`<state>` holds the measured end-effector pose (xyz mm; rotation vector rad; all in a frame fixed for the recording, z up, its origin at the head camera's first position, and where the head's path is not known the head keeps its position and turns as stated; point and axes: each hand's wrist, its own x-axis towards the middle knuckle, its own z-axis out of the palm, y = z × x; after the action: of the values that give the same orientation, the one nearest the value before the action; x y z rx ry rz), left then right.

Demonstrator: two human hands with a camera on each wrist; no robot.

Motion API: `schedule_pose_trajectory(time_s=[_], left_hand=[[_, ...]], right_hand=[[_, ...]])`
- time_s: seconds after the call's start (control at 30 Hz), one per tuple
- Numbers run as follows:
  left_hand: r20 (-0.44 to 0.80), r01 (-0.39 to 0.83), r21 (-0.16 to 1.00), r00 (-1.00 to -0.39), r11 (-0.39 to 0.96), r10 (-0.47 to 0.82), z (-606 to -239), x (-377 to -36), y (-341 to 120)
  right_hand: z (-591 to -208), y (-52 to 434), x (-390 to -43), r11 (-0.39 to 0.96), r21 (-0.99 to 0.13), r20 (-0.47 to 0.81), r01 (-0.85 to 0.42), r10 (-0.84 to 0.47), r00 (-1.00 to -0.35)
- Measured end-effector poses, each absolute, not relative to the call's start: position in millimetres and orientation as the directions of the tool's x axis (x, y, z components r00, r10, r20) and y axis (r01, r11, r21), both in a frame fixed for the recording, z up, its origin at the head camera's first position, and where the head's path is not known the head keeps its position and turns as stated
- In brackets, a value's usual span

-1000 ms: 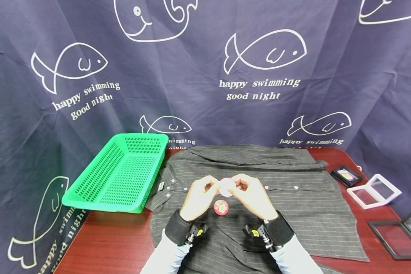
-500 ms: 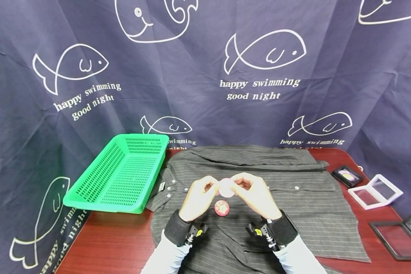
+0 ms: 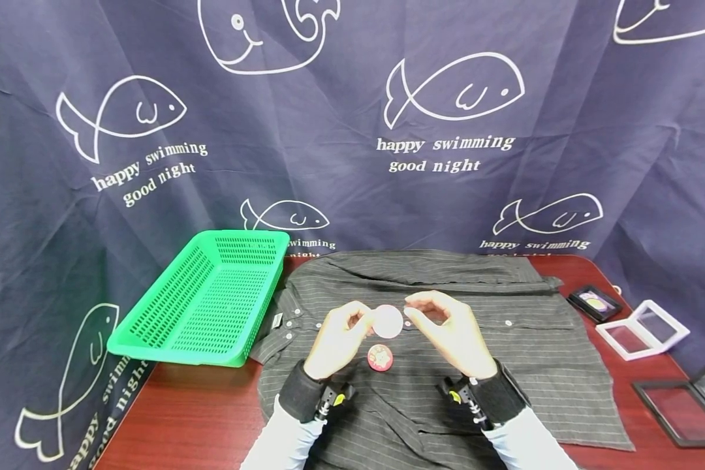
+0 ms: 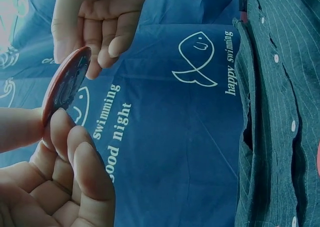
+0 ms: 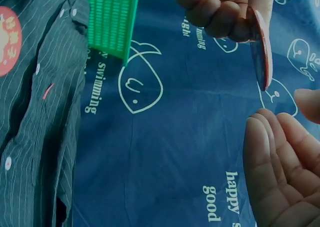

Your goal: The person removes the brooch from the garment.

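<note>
My left hand [image 3: 364,321] pinches a round badge [image 3: 388,321] by its left edge above the shirt, pale back toward the head camera. The left wrist view shows the badge [image 4: 65,84] edge-on with a red face, between that hand's thumb and fingers [image 4: 60,132]. My right hand [image 3: 411,308] hovers just right of the badge with loosely curled fingers and does not touch it; a gap between the right hand's fingers [image 5: 272,152] and the badge [image 5: 261,49] is plain in the right wrist view. A second red badge [image 3: 380,357] lies on the dark striped shirt [image 3: 505,352].
A green mesh basket [image 3: 205,297] stands at the table's left, beside the shirt. At the right edge lie a small black box [image 3: 593,301], an open white frame case [image 3: 643,328] and an open black frame case [image 3: 687,401]. A fish-print curtain hangs behind.
My right hand has let go of the badge and drawn slightly right. The left hand still holds the badge in the same place.
</note>
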<state>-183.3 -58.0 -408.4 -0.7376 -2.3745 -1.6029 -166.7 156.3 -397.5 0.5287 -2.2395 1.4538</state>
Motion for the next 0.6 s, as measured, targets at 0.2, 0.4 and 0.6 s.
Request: schedule_pose_trajectory(time_s=[0.2,0.4,0.6], left_hand=[[0.417,0.498,0.821,-0.857,0.278,0.303,-406,-182,-60],[0.403,0.478,0.841,-0.865,0.251,0.297,-407,-183,-60],[0.404,0.476,0.845,-0.868,0.246,0.289,-408,-183,-60]], right_hand=[[-399,158,-164,0.383,-0.687,0.622,-0.617,-0.129,-0.773],[-403,157,-165,0.419,-0.513,0.748,-0.749,-0.21,-0.63],[-408,157,-166,0.433,-0.439,0.777,-0.787,-0.257,-0.575]])
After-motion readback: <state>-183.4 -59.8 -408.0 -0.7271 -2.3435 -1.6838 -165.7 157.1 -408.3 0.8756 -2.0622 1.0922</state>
